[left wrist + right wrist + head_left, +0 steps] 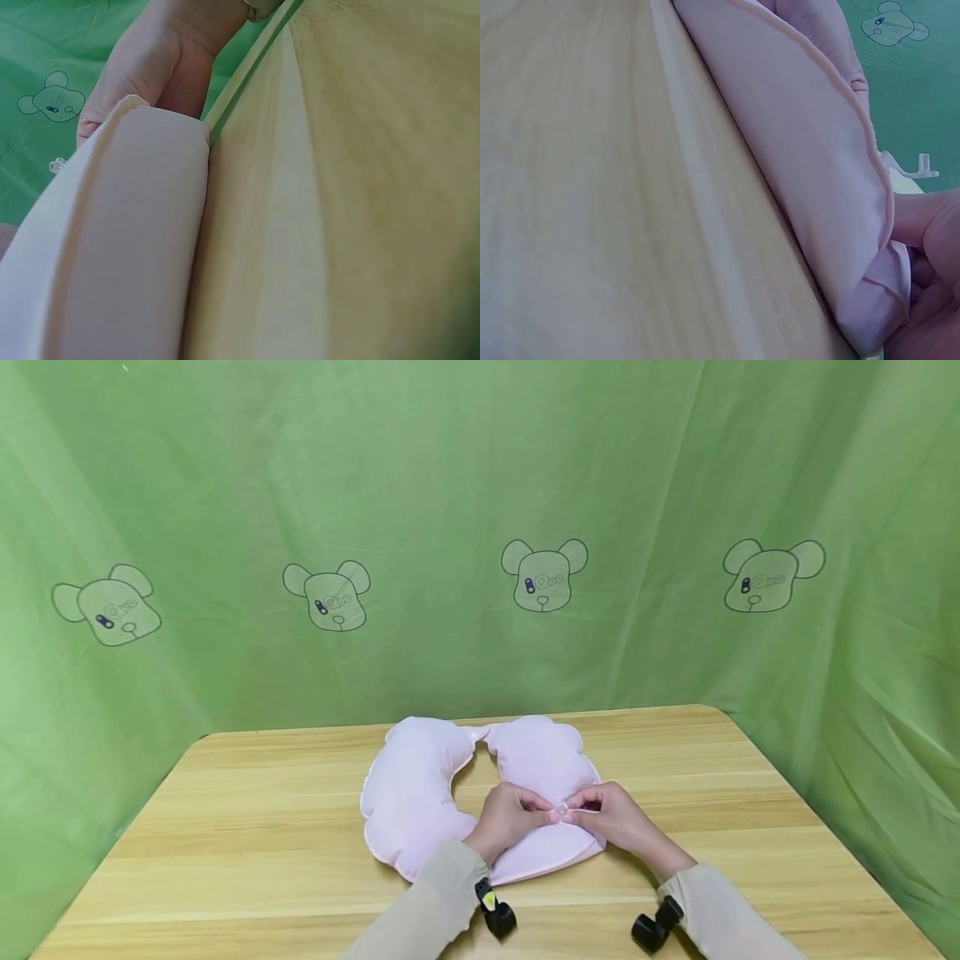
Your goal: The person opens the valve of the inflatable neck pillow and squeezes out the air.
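Apparently air-filled, the pillow [408,793] lies mid-worktop [262,827], reaching toward the far edge, likely light, springy, best held by its seam, with left hand [508,817] and right hand [621,820] pinching at 1 clear valve [562,809].

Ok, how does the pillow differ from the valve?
The pillow is pale pink; the valve is clear. The pillow is large and puffed up, the valve tiny beside it. The pillow rests on the table; the valve sticks out from the pillow's surface. Both show in all three views.
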The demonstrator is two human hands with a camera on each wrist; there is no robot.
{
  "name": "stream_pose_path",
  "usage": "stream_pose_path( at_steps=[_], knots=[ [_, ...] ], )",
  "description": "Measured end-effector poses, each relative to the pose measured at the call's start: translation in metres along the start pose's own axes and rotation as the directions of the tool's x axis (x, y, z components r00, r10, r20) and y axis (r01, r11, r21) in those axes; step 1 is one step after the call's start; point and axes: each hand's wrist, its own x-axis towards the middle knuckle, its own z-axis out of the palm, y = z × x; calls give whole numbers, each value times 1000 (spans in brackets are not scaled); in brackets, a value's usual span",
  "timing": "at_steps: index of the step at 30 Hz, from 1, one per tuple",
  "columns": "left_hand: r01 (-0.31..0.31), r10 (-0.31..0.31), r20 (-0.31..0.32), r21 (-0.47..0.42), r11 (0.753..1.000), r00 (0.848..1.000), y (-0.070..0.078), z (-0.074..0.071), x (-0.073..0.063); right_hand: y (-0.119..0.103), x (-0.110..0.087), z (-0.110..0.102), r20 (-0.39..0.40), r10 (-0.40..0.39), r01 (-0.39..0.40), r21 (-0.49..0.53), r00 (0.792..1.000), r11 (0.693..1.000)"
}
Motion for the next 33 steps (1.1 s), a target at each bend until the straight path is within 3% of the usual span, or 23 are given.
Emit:
stream_pose_path(
  at_steps=[19, 27, 33],
  knots=[
    [14, -14, -2, -23, 1000, 1000, -1, 0, 1, -2, -1, 0, -9, -9, 9, 28, 1000, 1000],
    [30, -31, -9, -84, 996, 999, 4, -4, -1, -6, -1, -3, -21, -12, 13, 40, 1000, 999],
    [1, -1, -4, -126, 992, 1000, 5, -6, -2, -8, -3, -5, -31, -16, 18, 64, 999, 998]
  ],
)
